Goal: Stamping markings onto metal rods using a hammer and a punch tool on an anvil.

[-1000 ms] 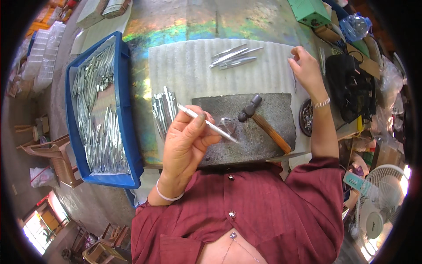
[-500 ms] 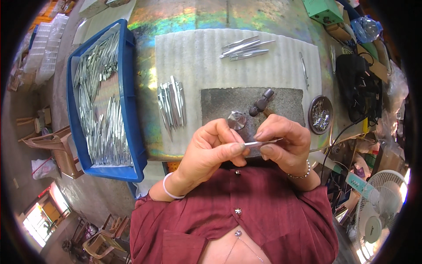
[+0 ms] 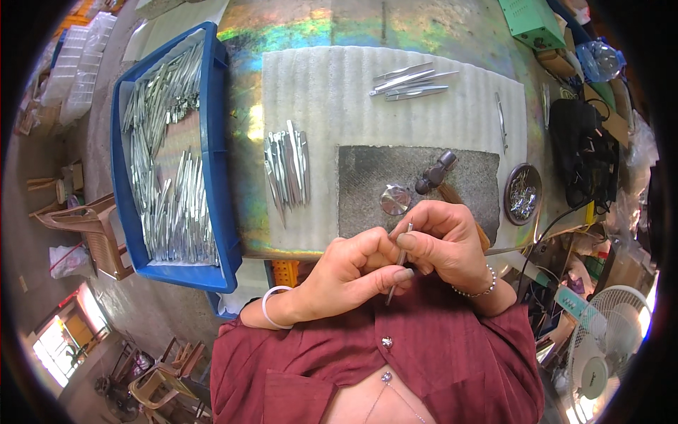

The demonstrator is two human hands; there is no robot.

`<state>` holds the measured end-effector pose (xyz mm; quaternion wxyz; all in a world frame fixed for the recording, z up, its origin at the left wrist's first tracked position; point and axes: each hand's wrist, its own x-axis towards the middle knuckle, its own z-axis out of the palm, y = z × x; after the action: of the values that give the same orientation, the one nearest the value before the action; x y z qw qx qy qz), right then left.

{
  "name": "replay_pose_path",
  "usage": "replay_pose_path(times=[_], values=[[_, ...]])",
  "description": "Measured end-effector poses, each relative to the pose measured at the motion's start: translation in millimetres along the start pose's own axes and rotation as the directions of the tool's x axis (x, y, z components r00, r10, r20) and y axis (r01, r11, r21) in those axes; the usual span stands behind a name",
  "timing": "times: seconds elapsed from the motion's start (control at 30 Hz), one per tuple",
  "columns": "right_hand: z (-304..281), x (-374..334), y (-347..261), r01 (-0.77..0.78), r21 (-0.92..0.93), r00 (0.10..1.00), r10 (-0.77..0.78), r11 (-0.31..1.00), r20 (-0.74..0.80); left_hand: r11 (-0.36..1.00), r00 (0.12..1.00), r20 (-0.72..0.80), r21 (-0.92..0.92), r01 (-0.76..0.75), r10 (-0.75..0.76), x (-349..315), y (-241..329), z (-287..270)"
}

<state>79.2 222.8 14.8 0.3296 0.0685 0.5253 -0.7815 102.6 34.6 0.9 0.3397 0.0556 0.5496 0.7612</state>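
Note:
Between both hands, over the near edge of the bench, is a slim silver metal piece [image 3: 402, 258] with a narrow tip, held nearly upright. My left hand [image 3: 353, 272] pinches its lower part between thumb and fingers. The upper part is in the grip of my right hand [image 3: 448, 244], whose thumb presses near the top end. Fingers cover some of the piece. Just beyond the hands, a round shiny metal block [image 3: 395, 200] sits on a dark grey slab [image 3: 364, 169]. A hammer [image 3: 439, 172] lies there too, its wooden handle partly behind my right hand.
A blue crate [image 3: 220, 162] of similar slim pieces stands at left. On the white foam sheet [image 3: 332, 92] lie a left bundle [image 3: 288, 169], a far group [image 3: 413, 83] and a single piece [image 3: 501, 120]. A round dish [image 3: 510, 201] of small metal parts is right.
The slim piece has turned from lying sideways to nearly upright. Both hands have come closer together and slightly lower, and the view has shifted a little.

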Motion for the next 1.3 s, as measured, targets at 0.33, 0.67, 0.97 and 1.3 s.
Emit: replay_pose_path(times=[0.33,0.67,0.97,1.3], values=[[1,13,-8,-0.027,-0.012,1.0,0.027,1.0,-0.014,0.95,0.987,0.096,-0.272,0.153,-0.131,9,-3,-11],[8,25,-18,-0.023,0.03,1.0,0.023,0.999,-0.006,0.918,0.996,0.036,-0.386,0.092,-0.085,16,6,-14],[11,38,-20,0.026,-0.032,0.999,-0.027,0.999,-0.042,0.962,0.996,0.011,-0.263,-0.077,0.083,23,1,-26],[10,43,-22,-0.042,-0.04,0.998,0.041,0.998,-0.038,0.868,0.993,0.111,-0.487,0.098,-0.05,24,6,-33]])
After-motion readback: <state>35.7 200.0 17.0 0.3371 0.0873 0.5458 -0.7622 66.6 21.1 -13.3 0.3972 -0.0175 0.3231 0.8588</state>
